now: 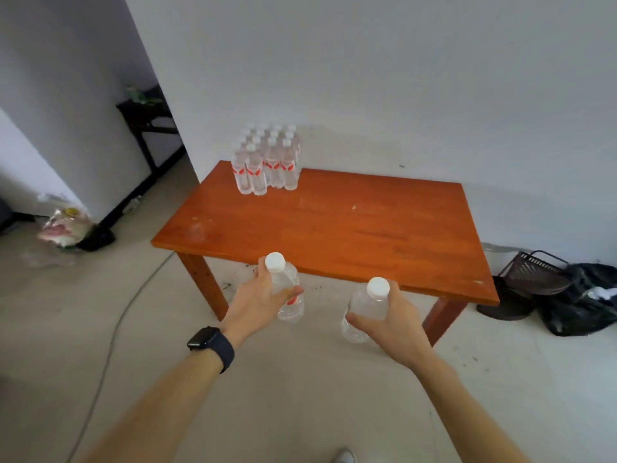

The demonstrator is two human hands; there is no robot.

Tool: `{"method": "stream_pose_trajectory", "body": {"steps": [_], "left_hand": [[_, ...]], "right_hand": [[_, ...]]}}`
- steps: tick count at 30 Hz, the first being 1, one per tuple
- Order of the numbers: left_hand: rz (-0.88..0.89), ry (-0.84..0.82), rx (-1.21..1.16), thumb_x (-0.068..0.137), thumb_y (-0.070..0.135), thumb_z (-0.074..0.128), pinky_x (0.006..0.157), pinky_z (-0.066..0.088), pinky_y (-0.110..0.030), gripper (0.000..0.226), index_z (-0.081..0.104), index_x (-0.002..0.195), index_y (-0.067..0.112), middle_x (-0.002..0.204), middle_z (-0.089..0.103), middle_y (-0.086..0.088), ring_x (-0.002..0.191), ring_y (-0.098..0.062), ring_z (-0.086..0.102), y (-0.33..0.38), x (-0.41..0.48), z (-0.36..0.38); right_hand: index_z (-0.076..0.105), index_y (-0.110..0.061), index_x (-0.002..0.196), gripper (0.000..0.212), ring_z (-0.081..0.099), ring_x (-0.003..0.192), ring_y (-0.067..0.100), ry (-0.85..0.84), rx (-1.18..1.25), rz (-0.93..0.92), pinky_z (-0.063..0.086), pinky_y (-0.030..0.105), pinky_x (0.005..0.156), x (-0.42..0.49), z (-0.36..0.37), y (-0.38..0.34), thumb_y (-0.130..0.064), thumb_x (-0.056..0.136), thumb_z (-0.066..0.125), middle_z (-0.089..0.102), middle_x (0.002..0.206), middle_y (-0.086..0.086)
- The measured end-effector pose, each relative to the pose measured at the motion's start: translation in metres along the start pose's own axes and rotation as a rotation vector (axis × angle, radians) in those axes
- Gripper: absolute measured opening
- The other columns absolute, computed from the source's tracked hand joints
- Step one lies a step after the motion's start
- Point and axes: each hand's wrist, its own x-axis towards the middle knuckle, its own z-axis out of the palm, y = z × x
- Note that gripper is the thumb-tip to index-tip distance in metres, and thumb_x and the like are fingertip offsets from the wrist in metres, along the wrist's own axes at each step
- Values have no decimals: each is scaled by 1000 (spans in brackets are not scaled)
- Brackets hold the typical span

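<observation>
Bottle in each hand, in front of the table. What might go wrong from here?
1. The standing bottles crowd the far left corner of the table; adding another may topple some.
2. The left hand and right hand hold the left bottle and right bottle close to the near edge; either might clip it.

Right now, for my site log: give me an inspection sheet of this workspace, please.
Surface: orange wooden table, scuffed top.
Job's things: block of water bottles at its far left corner; left bottle, right bottle in hand.
Clutter: plastic bags on floor left; black bag and wire basket right.
Grippers: left hand and right hand each grip one bottle.
Cables: one cable along the floor, left.
Surroundings: white wall, dark side table behind.
</observation>
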Motion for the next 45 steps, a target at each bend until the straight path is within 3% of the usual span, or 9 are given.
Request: {"method": "stream_pose_trajectory", "body": {"steps": [3, 7, 11, 17, 23, 29, 33, 40, 45], "left_hand": [[-16, -12, 9, 89, 60, 64, 87, 49, -38, 78, 25, 145, 23, 137, 52, -4, 119, -34, 58, -11, 47, -15], [-19, -20, 53, 81, 65, 69, 92, 49, -40, 82, 34, 142, 22, 135, 53, -3, 121, -29, 56, -29, 109, -35], [-5, -7, 150, 73, 68, 75, 95, 54, -42, 88, 42, 140, 22, 135, 49, -2, 118, -24, 57, -50, 186, -48], [36, -16, 162, 75, 63, 77, 88, 59, -37, 71, 50, 129, 26, 128, 56, 2, 109, -17, 62, -88, 320, -52], [72, -77, 159, 76, 61, 76, 85, 61, -40, 67, 50, 128, 26, 138, 45, -1, 109, -24, 64, -101, 448, -71], [111, -55, 239, 73, 62, 80, 83, 61, -41, 77, 52, 134, 25, 144, 46, -3, 113, -29, 65, -103, 551, -78], [137, -1, 315, 70, 70, 76, 75, 61, -37, 78, 53, 131, 28, 141, 54, 1, 110, -24, 66, -106, 601, -77], [120, 0, 238, 77, 49, 81, 69, 60, -34, 74, 44, 135, 22, 123, 61, -1, 99, -24, 67, -109, 641, -66], [219, -50, 295, 86, 37, 78, 67, 61, -27, 87, 23, 153, 25, 118, 61, -4, 93, -19, 66, -115, 649, -67]], "right_hand": [[40, -39, 118, 63, 52, 90, 4, -53, -25, -37, 39, 24, 75, 56, 16, -17, -43, 73, 85, 54, 103, -20], [55, -33, 121, 63, 58, 101, 11, -108, -61, -62, 47, 30, 84, 126, 40, -31, -47, 68, 87, 61, 111, -15], [56, -28, 126, 70, 53, 105, 13, -139, -159, -88, 44, 31, 87, 203, 68, -47, -47, 66, 87, 55, 118, -11], [51, -31, 133, 78, 53, 113, 16, -188, -290, -33, 48, 38, 97, 327, 122, -62, -58, 66, 82, 52, 126, -9], [55, -25, 128, 54, 58, 112, 18, -107, -283, 73, 51, 33, 92, 440, 166, -91, -33, 80, 78, 58, 123, -5], [52, -20, 134, 56, 57, 116, 21, -16, -201, 101, 52, 42, 96, 534, 196, -118, -30, 83, 73, 57, 129, -1], [54, -26, 127, 53, 60, 112, 16, -1, -155, 60, 54, 40, 94, 589, 207, -132, -35, 80, 74, 61, 125, -7], [49, -27, 134, 57, 62, 113, 12, 2, -193, -8, 54, 26, 88, 645, 223, -132, -28, 84, 76, 61, 127, -10], [24, -45, 150, 90, 50, 129, 7, -14, -88, 34, 49, 35, 103, 648, 231, -113, -48, 79, 79, 43, 150, -17]]}}
